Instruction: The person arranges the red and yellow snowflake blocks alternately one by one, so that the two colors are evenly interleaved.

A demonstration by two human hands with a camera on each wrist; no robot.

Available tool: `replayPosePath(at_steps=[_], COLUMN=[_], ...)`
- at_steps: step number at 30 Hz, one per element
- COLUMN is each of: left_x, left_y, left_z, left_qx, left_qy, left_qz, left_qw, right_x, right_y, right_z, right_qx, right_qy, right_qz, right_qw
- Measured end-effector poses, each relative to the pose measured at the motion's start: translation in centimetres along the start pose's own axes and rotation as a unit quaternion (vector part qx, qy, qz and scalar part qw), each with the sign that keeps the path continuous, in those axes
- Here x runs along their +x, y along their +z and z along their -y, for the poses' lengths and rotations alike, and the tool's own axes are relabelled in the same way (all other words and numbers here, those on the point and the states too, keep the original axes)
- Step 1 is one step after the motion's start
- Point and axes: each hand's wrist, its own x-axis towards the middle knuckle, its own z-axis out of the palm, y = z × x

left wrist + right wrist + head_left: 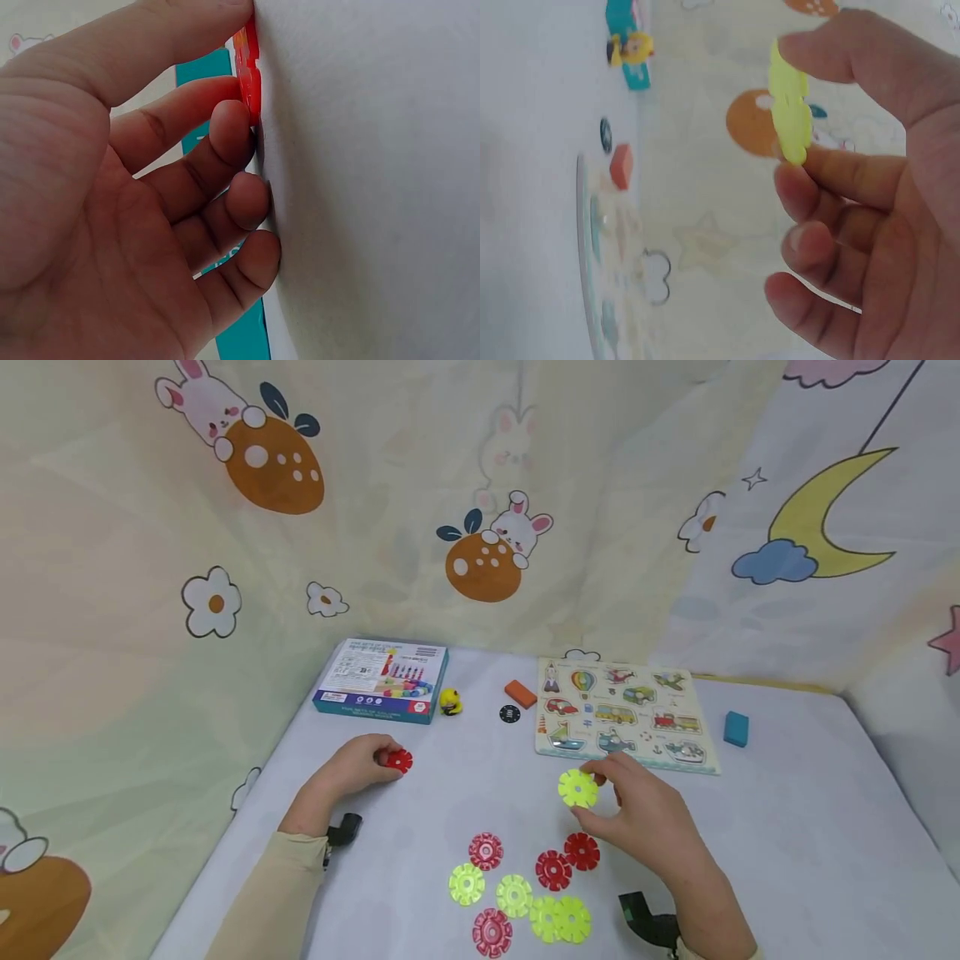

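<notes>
My left hand (351,767) pinches a red notched plastic disc (401,761) between thumb and index finger at the table's left side. Close up in the left wrist view, that red disc (251,82) lies at the white tabletop and the other fingertips touch the cloth. To the right, my right hand (641,818) grips a yellow-green notched disc (577,788) by its edges, thumb below and fingers above. The right wrist view has this yellow-green disc (790,105) edge-on, clear of the table. Between the hands, nearer the front, lie several loose red discs (553,870) and yellow-green discs (513,896).
A flat box (381,681) lies at the back left, beside a small yellow toy figure (450,702). An orange block (521,694) and a black round chip (510,714) sit left of a picture puzzle board (626,714). A teal block (737,729) stands right of it.
</notes>
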Motion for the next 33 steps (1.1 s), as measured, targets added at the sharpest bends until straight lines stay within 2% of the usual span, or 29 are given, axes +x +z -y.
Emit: replayPosePath(at_steps=[7,11,15,24,28,33], left_x=[0.1,0.0,-0.1,-0.1,-0.1,0.0], left_y=[-0.1,-0.2,-0.2,-0.1,-0.2,-0.1], left_z=[-0.1,0.0,0.0,0.3,0.4,0.4], left_qx=[-0.001,0.000,0.002,-0.005,-0.005,-0.007], left_qy=[0.008,0.005,0.001,-0.002,0.000,0.001], left_qz=[0.002,0.005,0.006,0.007,0.002,0.002], left_qw=[1.0000,1.0000,1.0000,1.0000,1.0000,1.0000], right_x=[2.2,3.7,5.3,8.8,10.5,11.9], right_y=[1.4,2.9,4.8,9.0,11.0,14.1], right_z=[3.0,4.3,5.6,8.6,10.0,11.0], right_qx=[0.010,-0.009,-0.019,0.008,0.006,-0.030], right_qy=[-0.033,-0.055,-0.050,-0.007,-0.007,-0.020], right_qz=[-0.051,-0.076,-0.073,-0.014,0.030,0.094], right_qw=[0.998,0.996,0.996,1.000,1.000,0.995])
